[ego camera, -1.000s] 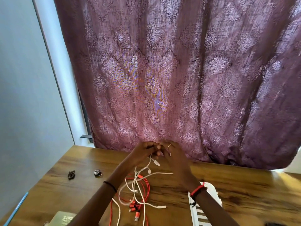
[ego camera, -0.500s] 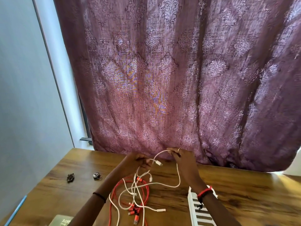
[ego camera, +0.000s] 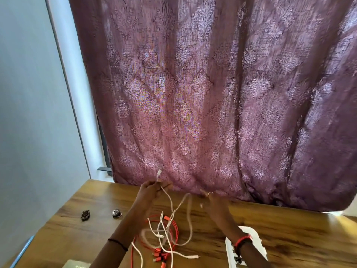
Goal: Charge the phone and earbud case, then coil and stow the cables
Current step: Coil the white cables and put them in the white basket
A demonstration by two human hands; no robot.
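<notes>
A tangle of white and red charging cables lies on the wooden table between my forearms. My left hand pinches one white cable near its end, and the plug sticks up above my fingers. That cable droops in a loop toward my right hand, which is blurred, with fingers stretched out beside the loop and apart from it. No phone or earbud case shows.
A white power strip lies under my right wrist. Two small dark objects sit at the left. A purple curtain hangs behind the table's far edge. A pale item peeks in at the bottom.
My hands have drawn apart. The left has lifted the white plug end upward, and the right has let go of the cable loop and moved right.
</notes>
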